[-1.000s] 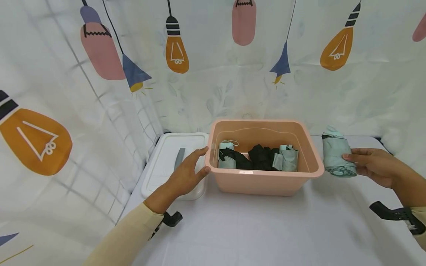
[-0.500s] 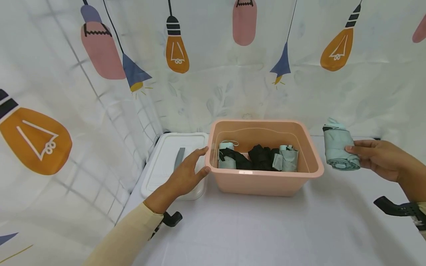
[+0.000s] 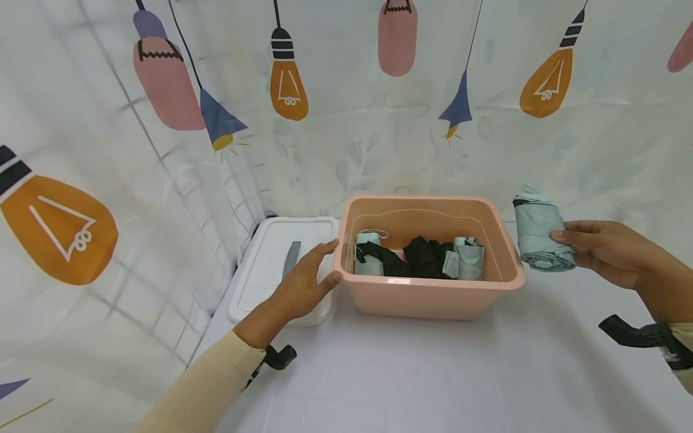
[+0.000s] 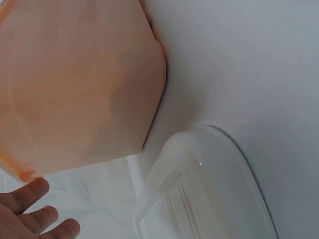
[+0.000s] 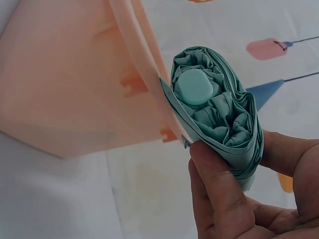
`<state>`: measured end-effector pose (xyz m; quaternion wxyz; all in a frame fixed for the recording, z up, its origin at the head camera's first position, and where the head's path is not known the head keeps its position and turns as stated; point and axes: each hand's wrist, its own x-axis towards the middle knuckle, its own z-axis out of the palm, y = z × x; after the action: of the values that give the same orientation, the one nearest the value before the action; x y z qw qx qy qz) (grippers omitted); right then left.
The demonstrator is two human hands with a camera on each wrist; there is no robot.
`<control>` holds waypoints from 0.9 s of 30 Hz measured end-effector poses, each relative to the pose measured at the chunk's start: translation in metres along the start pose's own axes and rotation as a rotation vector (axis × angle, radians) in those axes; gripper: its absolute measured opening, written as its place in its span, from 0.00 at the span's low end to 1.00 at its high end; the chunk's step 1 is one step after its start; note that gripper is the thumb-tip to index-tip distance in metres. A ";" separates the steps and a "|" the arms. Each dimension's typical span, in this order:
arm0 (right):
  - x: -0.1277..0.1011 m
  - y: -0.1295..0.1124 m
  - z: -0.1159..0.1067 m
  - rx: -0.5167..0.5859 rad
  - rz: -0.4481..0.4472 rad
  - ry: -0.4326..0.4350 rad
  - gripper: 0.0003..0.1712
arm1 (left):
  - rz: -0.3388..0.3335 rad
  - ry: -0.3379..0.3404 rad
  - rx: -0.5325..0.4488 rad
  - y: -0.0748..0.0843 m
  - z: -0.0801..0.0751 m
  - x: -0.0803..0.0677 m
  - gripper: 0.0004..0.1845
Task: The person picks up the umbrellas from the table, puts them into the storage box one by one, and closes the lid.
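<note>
My right hand (image 3: 614, 252) grips a rolled, pale green folding umbrella (image 3: 543, 234) just off the right end of a peach plastic bin (image 3: 433, 300). Its round cap end (image 5: 195, 86) and bunched folds face the right wrist camera, thumb and fingers pinching its side. At the bin's left rim my left hand (image 3: 303, 282) rests with fingers extended, fingertips (image 4: 37, 186) right at the rim corner in the left wrist view. Inside the bin lie a pale green umbrella (image 3: 370, 264) at the left, dark bundled fabric (image 3: 425, 255) in the middle, and another pale green umbrella (image 3: 471, 258) at the right.
A white lid (image 3: 265, 276) with a grey handle lies on the table left of the bin, partly under my left hand. White cloth covers the table (image 3: 406, 373). A printed curtain (image 3: 346, 138) hangs behind and along the left side.
My right hand has raised the umbrella, moved it right and then back left towards the bin. The left hand and the bin have stayed in place.
</note>
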<state>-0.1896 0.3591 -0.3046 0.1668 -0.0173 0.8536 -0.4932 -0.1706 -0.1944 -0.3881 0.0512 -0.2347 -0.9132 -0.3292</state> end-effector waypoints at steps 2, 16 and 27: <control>0.000 -0.003 0.001 -0.006 -0.005 -0.017 0.47 | 0.000 0.001 0.003 0.000 0.000 0.000 0.47; 0.004 -0.026 0.018 0.037 -0.034 -0.038 0.45 | 0.007 0.004 0.003 0.000 0.000 0.001 0.48; 0.012 -0.041 0.034 0.074 -0.072 -0.048 0.44 | 0.003 0.004 -0.010 0.000 0.000 0.000 0.47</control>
<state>-0.1961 0.3074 -0.2889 0.1698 -0.0538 0.8293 -0.5296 -0.1708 -0.1937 -0.3879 0.0524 -0.2355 -0.9112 -0.3340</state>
